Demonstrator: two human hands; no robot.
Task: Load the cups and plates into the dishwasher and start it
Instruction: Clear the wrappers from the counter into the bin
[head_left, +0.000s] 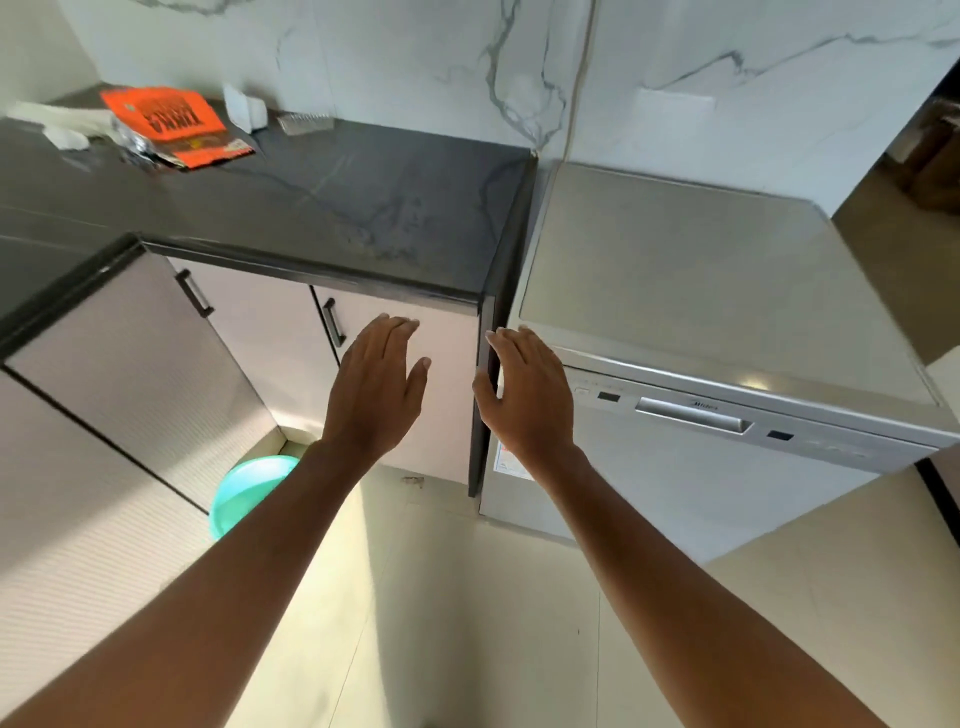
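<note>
Silver dishwasher (727, 270) x1, closed; L grip (376, 387), R grip (530, 395): fingers straight, empty.

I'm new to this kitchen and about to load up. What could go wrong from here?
1. The dishwasher is shut; pulled by its handle, the door may drop onto your legs, since you stand close.
2. The green basin on the floor to your left could be kicked as you step back.

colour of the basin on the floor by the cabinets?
The basin is turquoise green, partly hidden behind the left arm; the head view, the only one, shows it.
</note>
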